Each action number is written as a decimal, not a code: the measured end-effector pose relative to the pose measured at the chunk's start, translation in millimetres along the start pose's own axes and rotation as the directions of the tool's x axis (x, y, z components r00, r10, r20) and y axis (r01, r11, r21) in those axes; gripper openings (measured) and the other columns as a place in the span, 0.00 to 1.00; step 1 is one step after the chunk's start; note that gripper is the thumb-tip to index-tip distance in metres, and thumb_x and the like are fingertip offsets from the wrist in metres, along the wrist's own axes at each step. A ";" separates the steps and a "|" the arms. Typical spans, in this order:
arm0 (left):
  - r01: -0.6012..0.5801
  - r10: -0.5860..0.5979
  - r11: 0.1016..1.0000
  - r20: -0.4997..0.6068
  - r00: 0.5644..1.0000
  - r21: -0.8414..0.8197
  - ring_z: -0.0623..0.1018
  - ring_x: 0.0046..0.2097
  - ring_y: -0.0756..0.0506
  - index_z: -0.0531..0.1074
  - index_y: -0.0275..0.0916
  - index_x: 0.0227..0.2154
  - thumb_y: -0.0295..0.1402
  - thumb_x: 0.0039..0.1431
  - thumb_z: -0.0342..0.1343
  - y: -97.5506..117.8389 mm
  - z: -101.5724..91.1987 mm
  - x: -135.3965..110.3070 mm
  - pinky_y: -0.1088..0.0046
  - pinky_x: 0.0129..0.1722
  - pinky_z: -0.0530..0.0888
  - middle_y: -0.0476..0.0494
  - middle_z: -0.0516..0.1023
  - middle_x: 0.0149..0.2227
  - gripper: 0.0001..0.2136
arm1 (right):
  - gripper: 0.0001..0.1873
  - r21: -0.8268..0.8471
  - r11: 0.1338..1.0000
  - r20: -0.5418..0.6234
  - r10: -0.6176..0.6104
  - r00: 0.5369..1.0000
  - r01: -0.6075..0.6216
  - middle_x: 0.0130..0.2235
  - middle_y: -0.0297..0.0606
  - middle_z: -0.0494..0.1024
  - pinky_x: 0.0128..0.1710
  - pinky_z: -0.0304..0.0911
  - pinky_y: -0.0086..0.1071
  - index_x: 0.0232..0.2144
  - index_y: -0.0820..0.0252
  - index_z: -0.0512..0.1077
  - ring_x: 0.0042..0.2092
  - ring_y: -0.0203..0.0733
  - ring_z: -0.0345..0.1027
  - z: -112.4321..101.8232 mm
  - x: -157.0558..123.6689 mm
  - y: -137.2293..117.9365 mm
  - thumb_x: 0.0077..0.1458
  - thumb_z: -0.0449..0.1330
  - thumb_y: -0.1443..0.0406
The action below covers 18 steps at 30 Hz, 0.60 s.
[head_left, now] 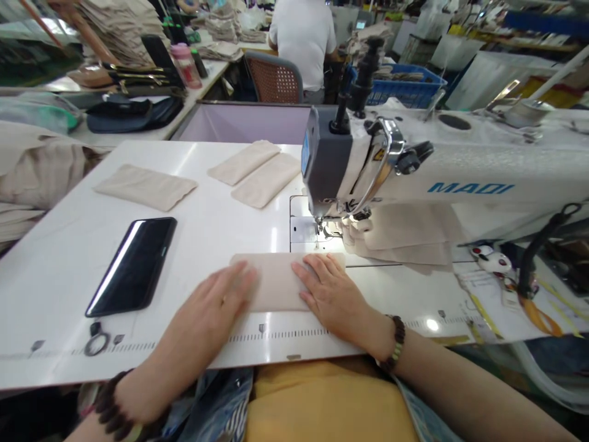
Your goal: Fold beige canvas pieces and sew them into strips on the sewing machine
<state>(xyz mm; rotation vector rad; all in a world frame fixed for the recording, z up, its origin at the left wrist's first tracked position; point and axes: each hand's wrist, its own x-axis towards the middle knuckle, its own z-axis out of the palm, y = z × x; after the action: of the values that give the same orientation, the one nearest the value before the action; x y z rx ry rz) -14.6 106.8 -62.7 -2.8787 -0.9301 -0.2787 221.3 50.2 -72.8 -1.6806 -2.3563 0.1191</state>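
A flat beige fabric piece (278, 288) lies crosswise at the front of the white sewing table, just before the needle area. My right hand (334, 294) rests on its right end with the fingers spread flat. Over its left end is my left hand (221, 301), slightly smeared by motion, its fingers stretched out onto the cloth. The sewing machine (331, 166) stands behind, its presser foot (324, 228) lit and apart from this piece. Further beige pieces (409, 233) lie stacked under the machine arm, to the right of the needle.
A single beige piece (145, 186) and two more pieces (257, 172) lie further back. On the left are a black phone (133, 264) and its ring (96, 344). A white plush charm (494, 261) and scissors with orange handles (540, 316) lie right. A person (301, 43) sits beyond.
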 end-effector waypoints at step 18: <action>-0.213 0.221 0.975 0.154 0.963 -0.068 0.68 0.51 0.42 0.68 0.30 0.42 0.24 0.60 0.47 16.0 14.2 142.4 0.66 0.49 0.67 0.36 0.69 0.48 0.09 | 0.14 -0.160 0.960 0.054 -0.225 0.973 0.231 0.35 0.40 0.67 0.37 0.52 0.37 0.47 0.59 0.67 0.37 0.43 0.59 -22.6 15.2 73.0 0.60 0.49 0.69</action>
<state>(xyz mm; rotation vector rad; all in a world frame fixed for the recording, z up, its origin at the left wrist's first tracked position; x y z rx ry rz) 110.2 177.1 -48.0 -3.0527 -0.6265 -0.0511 289.3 87.2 -63.8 -1.4693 -2.6309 -0.0920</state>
